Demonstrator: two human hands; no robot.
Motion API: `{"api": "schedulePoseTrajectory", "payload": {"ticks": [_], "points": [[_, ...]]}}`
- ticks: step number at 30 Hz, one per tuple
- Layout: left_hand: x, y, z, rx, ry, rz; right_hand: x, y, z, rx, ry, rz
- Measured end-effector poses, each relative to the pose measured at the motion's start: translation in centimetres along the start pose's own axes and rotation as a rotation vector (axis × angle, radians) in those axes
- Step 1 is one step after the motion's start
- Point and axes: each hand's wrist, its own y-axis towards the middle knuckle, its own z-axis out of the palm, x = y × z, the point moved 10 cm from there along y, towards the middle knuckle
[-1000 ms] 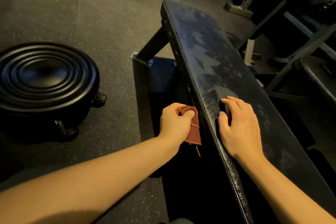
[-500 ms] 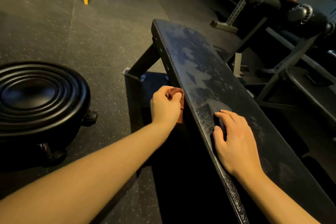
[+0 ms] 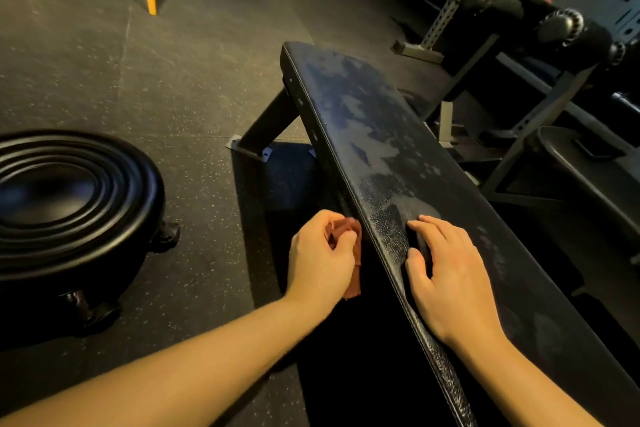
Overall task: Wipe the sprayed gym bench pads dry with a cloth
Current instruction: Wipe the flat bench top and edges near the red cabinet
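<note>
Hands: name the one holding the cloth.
The left hand, gripping the reddish cloth beside the bench pad; the right hand rests on the pad without it.

The left hand [image 3: 320, 262] grips a red cloth [image 3: 349, 236] beside the bench pad [image 3: 381, 135]; the right hand [image 3: 450, 277] rests on it.

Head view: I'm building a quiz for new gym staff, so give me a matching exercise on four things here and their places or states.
1 cloth
2 right hand
3 round stool
4 bench pad

a on the floor, left
b resting on the pad
c gripped by the left hand
d blotchy with spray

Pairs: 1-c, 2-b, 3-a, 4-d
</note>
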Motion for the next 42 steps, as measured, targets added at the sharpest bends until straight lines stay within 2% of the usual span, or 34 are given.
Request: {"api": "schedulePoseTrajectory", "payload": {"ticks": [1,3,7,13,18,20,23,25,27,29,31,33,36,38,42], "points": [[0.0,-0.2,0.2,0.023,0.013,0.017,0.0,-0.1,0.0,-0.004,-0.002,0.000],[-0.1,1.8,-0.4,-0.037,0.016,0.002,0.1,-0.2,-0.1,-0.010,-0.002,0.002],[0.8,5.2,-1.0,-0.139,-0.027,-0.145,0.0,-0.1,0.0,-0.008,0.002,-0.006],[0.4,0.0,0.0,-0.014,0.001,-0.047,0.1,-0.1,0.0,-0.012,-0.004,-0.008],[1.9,4.9,-0.7,-0.146,-0.039,-0.199,0.1,-0.1,0.0,-0.012,0.000,-0.017],[1.5,3.2,-0.5,-0.144,-0.049,-0.141,0.0,0.0,-0.1,-0.018,-0.002,-0.016],[0.2,-0.4,0.1,-0.045,-0.011,-0.028,0.0,0.1,0.0,-0.016,-0.002,-0.011],[0.0,0.5,-0.3,-0.049,0.030,-0.005,0.1,0.0,-0.1,-0.016,0.000,-0.007],[0.3,3.7,-0.9,-0.121,0.021,-0.043,0.2,0.0,-0.2,-0.013,0.004,-0.007],[1.3,6.0,-1.2,-0.184,0.016,-0.158,0.3,0.0,-0.2,-0.012,0.008,-0.012],[1.6,5.4,-1.0,-0.228,-0.023,-0.189,0.2,-0.1,-0.1,-0.009,0.002,-0.012],[0.4,2.8,-0.7,-0.209,-0.056,-0.127,0.2,-0.1,-0.3,-0.014,0.003,-0.012],[-0.7,-1.1,0.2,-0.089,-0.089,-0.049,0.2,-0.1,-0.1,-0.001,-0.003,-0.004],[-0.9,-0.3,0.0,-0.094,-0.050,-0.044,0.3,-0.1,-0.3,-0.005,-0.010,-0.005],[1.2,4.4,-0.6,-0.167,-0.068,-0.252,0.1,0.1,-0.2,0.004,-0.007,-0.008]]}}
